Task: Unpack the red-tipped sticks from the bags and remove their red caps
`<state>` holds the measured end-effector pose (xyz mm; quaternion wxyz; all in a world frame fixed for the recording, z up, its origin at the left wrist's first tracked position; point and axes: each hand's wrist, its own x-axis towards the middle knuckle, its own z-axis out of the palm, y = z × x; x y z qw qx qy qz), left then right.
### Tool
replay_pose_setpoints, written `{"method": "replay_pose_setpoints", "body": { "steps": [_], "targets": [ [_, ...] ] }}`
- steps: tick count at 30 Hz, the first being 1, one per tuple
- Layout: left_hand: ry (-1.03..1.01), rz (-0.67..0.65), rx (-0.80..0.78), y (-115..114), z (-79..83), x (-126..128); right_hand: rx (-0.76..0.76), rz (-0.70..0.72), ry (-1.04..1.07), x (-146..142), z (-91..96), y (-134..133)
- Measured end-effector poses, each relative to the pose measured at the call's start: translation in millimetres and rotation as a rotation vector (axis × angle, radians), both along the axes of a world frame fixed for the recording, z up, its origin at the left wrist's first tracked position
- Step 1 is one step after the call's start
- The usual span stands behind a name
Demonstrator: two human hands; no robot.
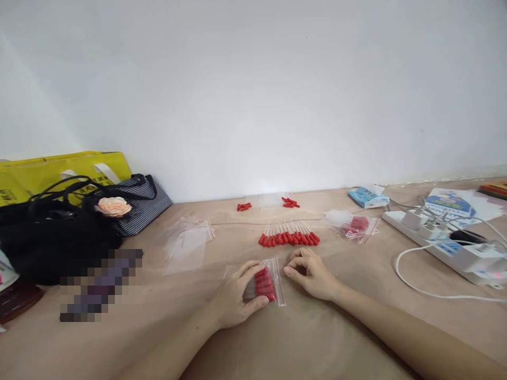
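Observation:
My left hand [240, 295] is closed on a small clear zip bag [280, 282]; thumb and fingers press its sides. Inside the bag lie several red-tipped sticks [264, 285], their far ends hidden by the hand. Just right of the bag, my right hand [311, 272] rests by the table with loosely curled fingers and a gap behind the thumb. Nothing shows in it, and it is apart from the bag. Beyond both hands, a fanned row of thin pale sticks with red ends [289, 238] lies on the table, red ends toward me.
Empty clear bags [188, 243] lie left, filled bags [356, 224] right. Small red pieces [244, 207] lie at the back near another clear sheet. A power strip [447, 250] with cables and a blue tissue pack [368, 197] stand right. Bags, including a yellow one [67, 166], fill the left.

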<state>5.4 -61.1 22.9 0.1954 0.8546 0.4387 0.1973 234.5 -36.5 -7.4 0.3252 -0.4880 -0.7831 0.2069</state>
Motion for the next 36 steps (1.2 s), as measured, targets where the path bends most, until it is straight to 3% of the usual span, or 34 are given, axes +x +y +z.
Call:
{"method": "replay_pose_setpoints", "body": {
  "steps": [9, 17, 20, 26, 36],
  "targets": [
    [0.004, 0.031, 0.083, 0, -1.2, 4, -0.219, 0.014, -0.067, -22, 12.2, -10],
    [0.024, -0.006, 0.113, 7, 1.9, 5, -0.238, -0.017, -0.041, -24, 11.9, -10],
    [0.014, -0.075, 0.213, 20, 2.4, 9, -0.250, -0.002, -0.014, -24, 11.4, -9],
    [0.006, -0.345, 0.433, 42, 0.5, 20, -0.244, 0.008, 0.032, -22, 7.7, -7],
    [-0.003, -0.356, 0.440, 42, 3.6, 27, -0.210, 0.047, 0.007, -20, 8.4, -8]
  ]
}}
